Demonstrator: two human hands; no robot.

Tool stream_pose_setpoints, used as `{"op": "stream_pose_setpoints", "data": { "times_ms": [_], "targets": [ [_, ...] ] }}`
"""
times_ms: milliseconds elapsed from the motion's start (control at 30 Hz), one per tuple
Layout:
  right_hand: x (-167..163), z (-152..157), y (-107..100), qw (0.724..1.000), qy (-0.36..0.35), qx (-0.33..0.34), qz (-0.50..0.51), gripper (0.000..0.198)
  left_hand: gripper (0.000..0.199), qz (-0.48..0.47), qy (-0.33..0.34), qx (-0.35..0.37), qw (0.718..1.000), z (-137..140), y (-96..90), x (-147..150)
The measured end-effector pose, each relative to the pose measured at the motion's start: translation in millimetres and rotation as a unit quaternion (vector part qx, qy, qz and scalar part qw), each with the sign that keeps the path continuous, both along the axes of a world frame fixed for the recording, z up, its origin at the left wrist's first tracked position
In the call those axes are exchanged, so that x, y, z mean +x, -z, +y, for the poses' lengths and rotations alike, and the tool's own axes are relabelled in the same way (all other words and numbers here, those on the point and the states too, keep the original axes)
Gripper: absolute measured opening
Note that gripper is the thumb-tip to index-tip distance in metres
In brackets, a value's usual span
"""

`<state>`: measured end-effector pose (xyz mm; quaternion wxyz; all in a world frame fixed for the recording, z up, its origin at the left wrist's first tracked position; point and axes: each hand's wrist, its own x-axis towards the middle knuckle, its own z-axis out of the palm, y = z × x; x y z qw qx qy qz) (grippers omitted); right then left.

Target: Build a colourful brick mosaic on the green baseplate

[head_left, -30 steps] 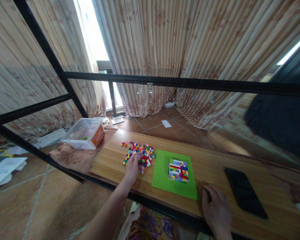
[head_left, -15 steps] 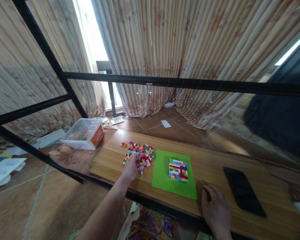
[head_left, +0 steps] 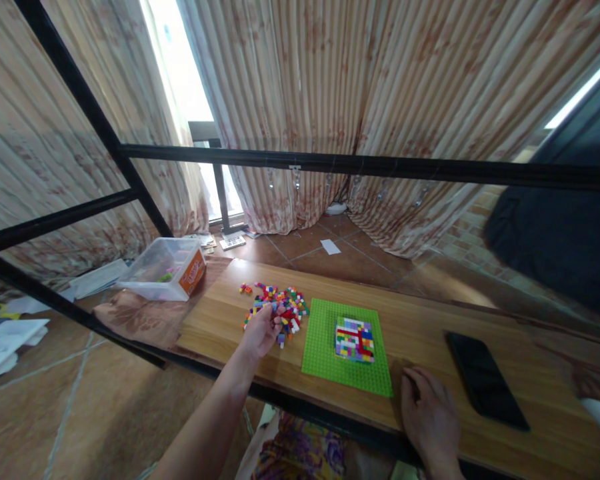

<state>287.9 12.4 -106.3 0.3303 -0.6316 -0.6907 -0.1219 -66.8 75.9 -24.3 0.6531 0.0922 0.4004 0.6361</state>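
Observation:
My left hand (head_left: 264, 329) is over the near left part of a pile of small colourful toy bricks (head_left: 291, 303). Its fingers are curled together; whatever they pinch, if anything, is too small to make out. To the right of the pile lies a green studded baseplate (head_left: 320, 360). A low, multicoloured block of bricks (head_left: 355, 339) stands on it, its top patterned with red, white, yellow and purple pieces. Beside the baseplate's near right corner, my right hand (head_left: 430, 413) rests on the table, fingers curled in, with no object visible in it.
The wooden table (head_left: 210, 327) also carries a black phone (head_left: 486, 379) at the right. A clear plastic box (head_left: 155, 287) with an orange label stands beyond the left end. A black metal bar (head_left: 305, 160) crosses beyond the table, in front of the curtains.
My left hand's fingers, stretched over the bricks before, have curled in, and the hand has drawn back slightly. My right hand stays resting in place. The view has shifted a little.

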Motion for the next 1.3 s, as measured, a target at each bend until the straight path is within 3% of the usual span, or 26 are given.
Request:
{"op": "stream_pose_setpoints", "data": {
  "times_ms": [200,600,967,1133,1300],
  "targets": [
    [0.3,-0.1,0.4,1.000,-0.005,-0.003,0.007,0.046,0.008,0.008,-0.007,0.025,1.000,-2.0,-1.5,-0.4],
    [0.3,-0.6,2.3,1.000,0.009,-0.015,0.013,0.045,0.025,0.079,-0.003,0.040,0.996,1.0,7.1,5.3],
    [0.4,-0.4,3.2,1.000,0.004,-0.014,0.014,0.041,0.032,0.145,0.004,0.073,0.987,-3.7,-6.4,4.5],
    [-1.8,-0.3,1.2,1.000,0.011,-0.015,0.024,0.038,0.027,0.295,0.089,0.116,0.944,-18.8,-10.8,32.4],
    [-5.5,-0.4,-3.0,0.999,0.016,-0.022,0.038,0.036,0.021,0.344,0.150,0.100,0.921,-35.7,4.7,73.2]
  ]
}}
